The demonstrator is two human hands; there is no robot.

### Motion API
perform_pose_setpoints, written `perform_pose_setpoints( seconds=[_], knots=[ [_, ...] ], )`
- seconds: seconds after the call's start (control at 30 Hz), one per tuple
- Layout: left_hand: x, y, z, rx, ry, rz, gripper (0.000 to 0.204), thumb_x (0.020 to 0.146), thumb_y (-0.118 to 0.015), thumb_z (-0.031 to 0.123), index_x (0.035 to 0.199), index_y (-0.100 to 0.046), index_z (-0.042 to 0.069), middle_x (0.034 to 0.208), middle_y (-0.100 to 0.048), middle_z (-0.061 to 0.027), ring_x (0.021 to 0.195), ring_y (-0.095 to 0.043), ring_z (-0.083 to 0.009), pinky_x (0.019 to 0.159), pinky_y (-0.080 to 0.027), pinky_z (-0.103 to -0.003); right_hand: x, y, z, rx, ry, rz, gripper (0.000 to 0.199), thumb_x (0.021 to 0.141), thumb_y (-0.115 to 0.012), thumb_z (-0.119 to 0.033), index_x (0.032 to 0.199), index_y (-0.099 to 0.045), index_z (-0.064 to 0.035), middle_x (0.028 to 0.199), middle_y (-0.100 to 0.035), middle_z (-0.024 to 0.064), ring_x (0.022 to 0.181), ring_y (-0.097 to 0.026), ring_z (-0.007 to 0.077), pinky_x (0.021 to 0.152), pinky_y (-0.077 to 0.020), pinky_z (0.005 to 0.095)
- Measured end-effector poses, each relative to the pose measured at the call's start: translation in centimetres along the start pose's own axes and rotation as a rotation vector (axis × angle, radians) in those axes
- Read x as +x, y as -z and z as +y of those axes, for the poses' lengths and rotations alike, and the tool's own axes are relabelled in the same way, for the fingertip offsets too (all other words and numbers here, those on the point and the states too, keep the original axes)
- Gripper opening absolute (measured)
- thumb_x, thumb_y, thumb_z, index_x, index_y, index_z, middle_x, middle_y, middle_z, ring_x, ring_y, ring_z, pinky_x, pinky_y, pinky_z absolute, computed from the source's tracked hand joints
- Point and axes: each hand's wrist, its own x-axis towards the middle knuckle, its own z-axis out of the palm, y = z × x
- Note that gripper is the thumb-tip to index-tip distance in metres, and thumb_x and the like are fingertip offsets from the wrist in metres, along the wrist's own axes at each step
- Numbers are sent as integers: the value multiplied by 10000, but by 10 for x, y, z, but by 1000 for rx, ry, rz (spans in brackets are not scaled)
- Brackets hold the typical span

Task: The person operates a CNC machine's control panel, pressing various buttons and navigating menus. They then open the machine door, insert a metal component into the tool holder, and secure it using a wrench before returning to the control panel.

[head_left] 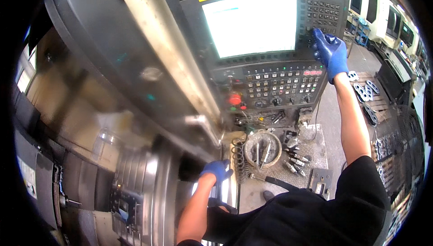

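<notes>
Up at the right, my right hand (333, 53) in a blue glove reaches the control panel's key block (323, 13). One finger points at its lower keys while the others curl; nothing is held. To its left glows a washed-out white screen (252, 25). Low near the centre, my left hand (217, 172), also in a blue glove, is beside the machine's door edge and a black coiled hose (239, 158). Its fingers look apart and I see nothing in them. Whether it touches the door edge is unclear.
Below the screen are rows of buttons (282, 83) and a red stop button (234, 99). A round tub (263, 149) holds metal tools, with several tool holders (297, 161) beside it. Metal parts lie on a slatted pallet (367, 91) at right. The machine's interior fills the left.
</notes>
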Motion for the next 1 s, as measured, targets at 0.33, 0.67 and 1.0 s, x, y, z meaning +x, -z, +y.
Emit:
perform_pose_setpoints(
  seconds=[0.33,0.67,1.0],
  knots=[
    [6,-5,-5,31,-46,79,554,886,-649,441,1331,-567,121,1155,-683,-194,1052,-653,-384,909,-515,-444,-3,3,0,-15,57,-5,389,921,-711,-400,783,-702,-36,653,-630,4,539,-555,69,525,-418,238],
    [7,-2,-3,29,-4,-31,580,893,-589,455,1355,-558,105,1327,-598,-196,1209,-574,-378,1033,-453,-434,-35,16,8,19,11,-30,366,942,-705,-299,1051,-706,51,775,-689,71,617,-616,88,568,-496,233],
    [19,-23,-23,-89,27,-62,574,904,-591,483,1347,-570,119,1246,-646,-188,1134,-614,-388,984,-489,-451,19,32,-15,-114,111,42,448,873,-744,-429,843,-726,18,629,-650,46,579,-585,94,569,-452,265]
  ],
)
